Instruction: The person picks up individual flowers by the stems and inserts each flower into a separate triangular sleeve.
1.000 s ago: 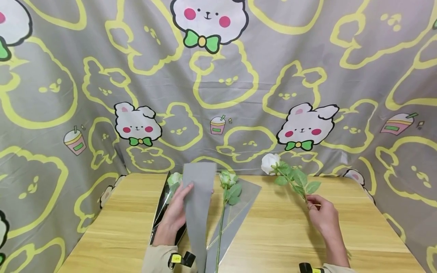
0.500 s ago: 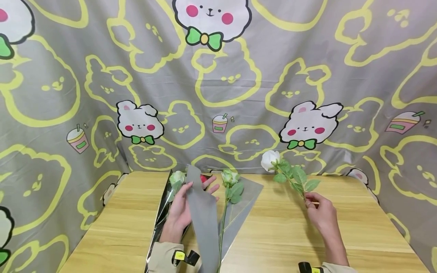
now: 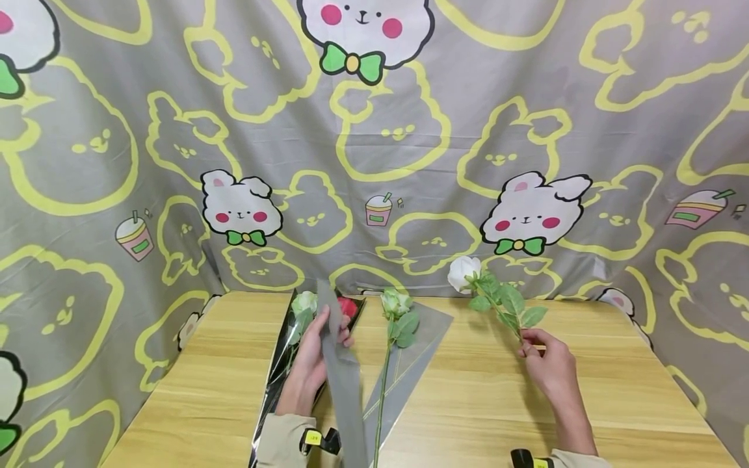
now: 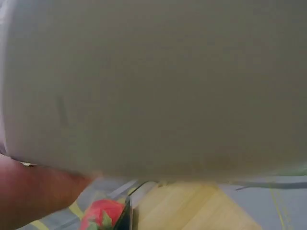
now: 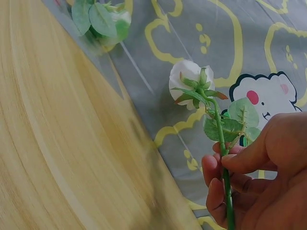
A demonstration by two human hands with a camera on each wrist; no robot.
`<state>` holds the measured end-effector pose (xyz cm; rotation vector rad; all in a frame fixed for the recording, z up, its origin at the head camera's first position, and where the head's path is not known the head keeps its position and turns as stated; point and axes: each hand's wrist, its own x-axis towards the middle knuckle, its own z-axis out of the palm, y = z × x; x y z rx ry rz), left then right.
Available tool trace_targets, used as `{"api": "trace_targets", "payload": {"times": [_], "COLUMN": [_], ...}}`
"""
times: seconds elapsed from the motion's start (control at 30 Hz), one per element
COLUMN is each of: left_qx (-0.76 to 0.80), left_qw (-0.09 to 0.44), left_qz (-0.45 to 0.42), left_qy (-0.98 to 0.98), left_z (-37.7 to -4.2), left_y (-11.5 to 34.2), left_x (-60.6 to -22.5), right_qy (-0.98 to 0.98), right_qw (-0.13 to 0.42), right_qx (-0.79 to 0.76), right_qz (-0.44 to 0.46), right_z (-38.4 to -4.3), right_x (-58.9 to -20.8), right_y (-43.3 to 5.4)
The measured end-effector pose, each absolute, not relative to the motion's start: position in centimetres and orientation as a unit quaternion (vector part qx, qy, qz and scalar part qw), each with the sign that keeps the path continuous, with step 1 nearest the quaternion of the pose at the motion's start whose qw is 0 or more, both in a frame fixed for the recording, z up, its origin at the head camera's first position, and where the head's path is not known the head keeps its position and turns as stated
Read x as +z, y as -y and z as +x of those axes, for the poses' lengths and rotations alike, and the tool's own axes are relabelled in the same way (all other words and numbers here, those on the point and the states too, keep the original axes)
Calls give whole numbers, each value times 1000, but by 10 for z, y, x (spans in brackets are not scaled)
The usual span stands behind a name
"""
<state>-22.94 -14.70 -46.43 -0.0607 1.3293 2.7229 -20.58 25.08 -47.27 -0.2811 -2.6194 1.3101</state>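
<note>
My left hand (image 3: 312, 354) grips a long grey sheet of wrapping paper (image 3: 346, 390), thumb on its left side and fingers curled at its right edge. The sheet hangs folded and nearly edge-on; in the left wrist view the same wrapping paper (image 4: 153, 91) covers most of the picture. On the right, my right hand (image 3: 550, 364) pinches the green stem of a white rose (image 3: 464, 273) between thumb and fingers. The right wrist view shows that white rose (image 5: 189, 81) from behind, bloom tilted away, with leaves just above the fingers.
A pale green rose (image 3: 396, 302) lies mid-table, its stem toward me, over a flat grey sheet (image 3: 424, 331) with gold lines. Beneath my left arm, a black wrapper (image 3: 279, 370) holds a whitish rose (image 3: 305, 302) and a red rose (image 3: 347, 307). A patterned curtain (image 3: 398, 162) stands behind the wooden table (image 3: 468, 403).
The grey wrapping paper has turned from broad side to nearly edge-on, uncovering the red rose. My left fingers spread, then curled at it. The right hand and white rose have barely moved.
</note>
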Motion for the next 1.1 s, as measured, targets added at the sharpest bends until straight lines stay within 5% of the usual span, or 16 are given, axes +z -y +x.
{"api": "trace_targets", "payload": {"times": [0.17,0.5,0.87,1.1], "left_qx": [868,796,791,651], "left_qw": [40,-60,-26,-84], "left_qz": [51,1,27,72], "left_qy": [-492,-602,-611,-751], "left_z": [-229,-229,-225,-224], "left_y": [149,138,136,135], "left_x": [-463,-460,-460,-451], "right_qy": [885,886,884,849], "right_qw": [98,110,113,103], "right_qx": [446,441,446,512], "right_qz": [-96,-93,-78,-83], "right_z": [-206,-206,-208,-207], "right_x": [-474,-474,-472,-464], "right_y": [-252,-252,-244,-239]}}
